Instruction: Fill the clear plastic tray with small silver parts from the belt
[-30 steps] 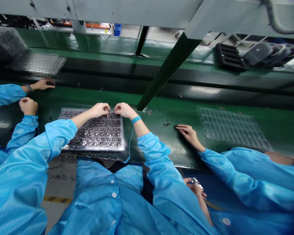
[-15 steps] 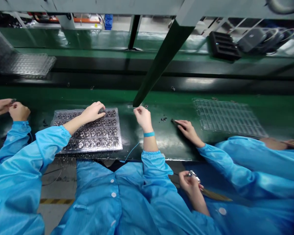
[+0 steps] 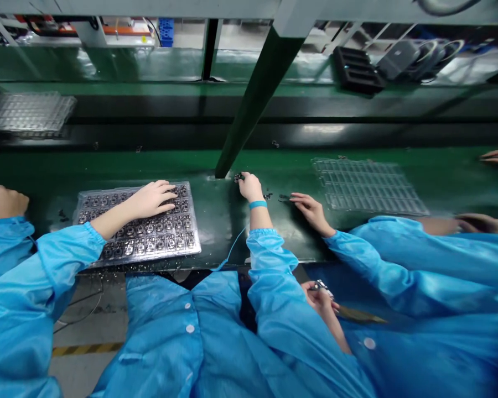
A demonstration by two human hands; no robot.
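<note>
My left hand (image 3: 152, 199) lies over the right part of a clear plastic tray (image 3: 194, 243), fingers stretched out. Small dark-and-silver electronic parts (image 3: 160, 228) fill the tray's rows. At the foot of the green post, the fingertips of my right hand (image 3: 251, 187) close on a small metal part (image 3: 238, 177); part of the grip is hidden. A blue wrist strap (image 3: 258, 204) with a coiled cord circles my right wrist. Just right of this hand, more small parts (image 3: 268, 196) lie on the green bench.
A green post (image 3: 255, 99) rises beyond my right hand. On the right, a co-worker's hand (image 3: 311, 213) touches a dark piece near a clear tray (image 3: 373, 188); their other hand (image 3: 326, 307) holds a metal piece. Another person's hand (image 3: 9, 202) is at the left.
My right hand has moved to the small metal part by the post and its fingertips have closed there. My left hand's fingers have spread flatter over the tray. The whole view has shifted.
</note>
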